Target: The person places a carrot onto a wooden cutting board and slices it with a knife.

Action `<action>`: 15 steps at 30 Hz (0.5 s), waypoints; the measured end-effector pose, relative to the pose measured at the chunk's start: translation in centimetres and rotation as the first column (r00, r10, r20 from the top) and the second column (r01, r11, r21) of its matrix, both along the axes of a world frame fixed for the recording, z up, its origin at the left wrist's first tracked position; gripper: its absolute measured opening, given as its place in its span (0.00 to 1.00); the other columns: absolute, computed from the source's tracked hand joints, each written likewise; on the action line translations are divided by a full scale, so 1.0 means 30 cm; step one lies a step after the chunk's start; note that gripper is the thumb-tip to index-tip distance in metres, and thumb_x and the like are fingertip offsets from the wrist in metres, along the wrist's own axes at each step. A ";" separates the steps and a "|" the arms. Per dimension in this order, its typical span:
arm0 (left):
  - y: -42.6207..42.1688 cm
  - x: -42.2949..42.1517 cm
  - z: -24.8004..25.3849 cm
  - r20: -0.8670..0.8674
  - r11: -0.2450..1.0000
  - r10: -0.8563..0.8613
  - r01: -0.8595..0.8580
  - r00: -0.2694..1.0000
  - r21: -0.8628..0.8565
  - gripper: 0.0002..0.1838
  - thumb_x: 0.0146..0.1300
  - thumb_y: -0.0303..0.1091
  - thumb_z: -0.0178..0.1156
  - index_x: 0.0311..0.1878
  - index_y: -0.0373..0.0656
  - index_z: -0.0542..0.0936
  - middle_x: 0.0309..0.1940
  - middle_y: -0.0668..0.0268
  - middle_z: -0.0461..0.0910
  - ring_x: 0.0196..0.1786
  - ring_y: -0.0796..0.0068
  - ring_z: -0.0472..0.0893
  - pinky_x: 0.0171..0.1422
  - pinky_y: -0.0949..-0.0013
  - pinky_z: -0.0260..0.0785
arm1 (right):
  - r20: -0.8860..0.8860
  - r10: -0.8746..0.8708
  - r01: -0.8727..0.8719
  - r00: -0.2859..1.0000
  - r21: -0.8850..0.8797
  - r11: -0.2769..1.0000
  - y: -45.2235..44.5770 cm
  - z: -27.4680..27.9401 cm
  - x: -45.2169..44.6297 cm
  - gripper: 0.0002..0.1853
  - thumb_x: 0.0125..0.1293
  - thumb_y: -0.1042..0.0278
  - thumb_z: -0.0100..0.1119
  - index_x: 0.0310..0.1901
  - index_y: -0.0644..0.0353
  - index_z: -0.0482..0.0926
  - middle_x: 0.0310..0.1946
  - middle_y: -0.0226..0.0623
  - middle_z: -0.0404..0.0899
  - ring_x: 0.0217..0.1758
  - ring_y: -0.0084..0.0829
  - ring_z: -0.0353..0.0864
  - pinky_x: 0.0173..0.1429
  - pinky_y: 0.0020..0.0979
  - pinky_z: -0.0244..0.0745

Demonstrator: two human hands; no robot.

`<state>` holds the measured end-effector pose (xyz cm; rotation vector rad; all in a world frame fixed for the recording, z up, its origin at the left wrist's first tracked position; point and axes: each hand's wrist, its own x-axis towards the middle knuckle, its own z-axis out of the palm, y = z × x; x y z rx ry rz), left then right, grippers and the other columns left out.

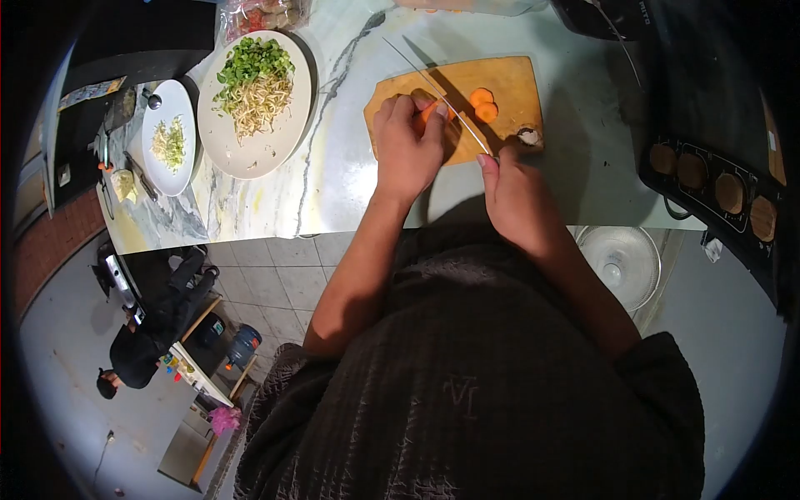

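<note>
Gripping a kitchen knife (450, 106), the right hand (515, 179) has its fingers wrapped about the handle, the thumb pressed near the base of the blade. The left hand (408, 150) pinches an orange carrot (427, 117) between its thumb and curled fingers, holding it against the wooden cutting board (510, 77). The blade slants across the carrot, its tip reaching past the board's far edge; whether it has cut in, I cannot tell. Two carrot slices (483, 105) lie on the board just beside the blade, partly overlapping. A small pale, dark-edged piece (527, 136) rests at the board's near right corner.

To the left on the marble-patterned bench (267, 208), a large oval plate (221, 158) holds leafy greens (257, 60) at its far end and pale bean sprouts (261, 108) in the middle. Beyond it, a smaller white oval dish (172, 182) carries a finely chopped pale and green mix (169, 143), with a spoon (153, 101) at its far end. Behind the large plate, a clear plastic bag (262, 15) contains reddish and brownish items too indistinct to name.

Lower down, past the bench's edge, sits a round metal mesh basket (648, 271). Farther off on the left are a blue water jug (244, 346) and a person in dark clothes (137, 354).
</note>
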<state>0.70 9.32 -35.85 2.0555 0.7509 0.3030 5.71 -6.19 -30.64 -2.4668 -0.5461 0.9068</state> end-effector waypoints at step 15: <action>0.003 -0.001 -0.003 0.007 1.000 -0.008 0.008 1.000 -0.002 0.11 0.63 0.35 0.64 0.37 0.36 0.78 0.38 0.52 0.75 0.46 0.51 0.71 0.53 0.56 0.65 | 0.000 0.004 -0.004 1.000 0.019 1.000 0.015 -0.037 0.017 0.21 0.75 0.54 0.48 0.40 0.71 0.71 0.28 0.61 0.80 0.36 0.61 0.82 0.41 0.53 0.77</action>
